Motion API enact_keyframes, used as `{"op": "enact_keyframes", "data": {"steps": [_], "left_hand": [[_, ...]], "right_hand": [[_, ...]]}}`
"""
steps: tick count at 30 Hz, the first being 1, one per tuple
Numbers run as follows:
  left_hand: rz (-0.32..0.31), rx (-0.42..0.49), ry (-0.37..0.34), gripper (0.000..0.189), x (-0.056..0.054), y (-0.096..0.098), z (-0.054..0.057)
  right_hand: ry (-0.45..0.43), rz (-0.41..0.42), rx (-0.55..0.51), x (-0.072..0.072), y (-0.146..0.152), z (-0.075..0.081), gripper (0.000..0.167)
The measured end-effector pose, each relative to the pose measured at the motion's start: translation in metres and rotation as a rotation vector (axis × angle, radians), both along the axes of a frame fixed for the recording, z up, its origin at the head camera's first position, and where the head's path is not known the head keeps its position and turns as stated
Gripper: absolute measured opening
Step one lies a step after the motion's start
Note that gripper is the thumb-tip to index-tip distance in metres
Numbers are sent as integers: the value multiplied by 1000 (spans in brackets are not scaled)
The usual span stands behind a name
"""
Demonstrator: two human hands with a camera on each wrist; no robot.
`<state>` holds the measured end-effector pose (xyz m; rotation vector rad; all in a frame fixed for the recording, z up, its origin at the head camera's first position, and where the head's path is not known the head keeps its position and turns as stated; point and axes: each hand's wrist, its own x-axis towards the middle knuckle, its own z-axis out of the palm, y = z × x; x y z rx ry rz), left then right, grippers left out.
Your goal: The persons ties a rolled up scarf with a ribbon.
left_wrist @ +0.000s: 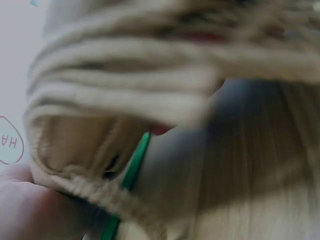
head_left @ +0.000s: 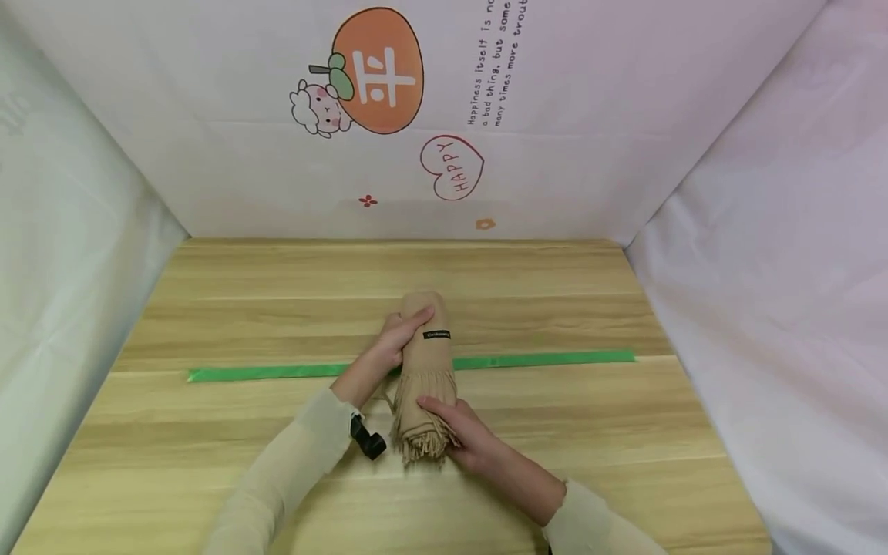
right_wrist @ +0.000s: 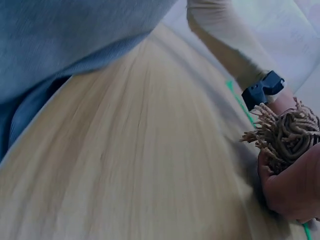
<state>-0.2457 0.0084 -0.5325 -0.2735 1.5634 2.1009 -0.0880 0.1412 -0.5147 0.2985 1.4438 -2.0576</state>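
A beige scarf [head_left: 428, 354], rolled into a narrow bundle with a small dark label near its far end, is held lengthwise over the middle of the table. My left hand [head_left: 397, 337] grips its upper part from the left, thumb across the top. Lower down, my right hand [head_left: 472, 435] holds the fringed end from the right, its thumb over the fringe. Twisted fringe strands [left_wrist: 125, 90] fill much of the left wrist view, blurred. In the right wrist view the fringe [right_wrist: 287, 135] bunches out above the right hand's fingers. Fingers beneath the roll are mostly hidden.
A green tape strip [head_left: 548, 359] runs across the wooden table [head_left: 277, 308], passing behind the scarf. White printed cloth [head_left: 555, 169] walls the back and both sides. A black wrist camera [head_left: 368, 438] sits by the left cuff. Blue-grey clothing [right_wrist: 75, 35] borders the table's near edge.
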Motion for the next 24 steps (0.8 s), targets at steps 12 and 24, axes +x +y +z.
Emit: {"op": "enact_keyframes", "data": {"steps": [12,24], "left_hand": [[-204,-800,525,97,-14,-18,24],[-563,-1122,840,70,41,-85,28]], "right_hand": [[170,515,344,-28,50,21,66],[794,344,992,-70,81,31,36]]}}
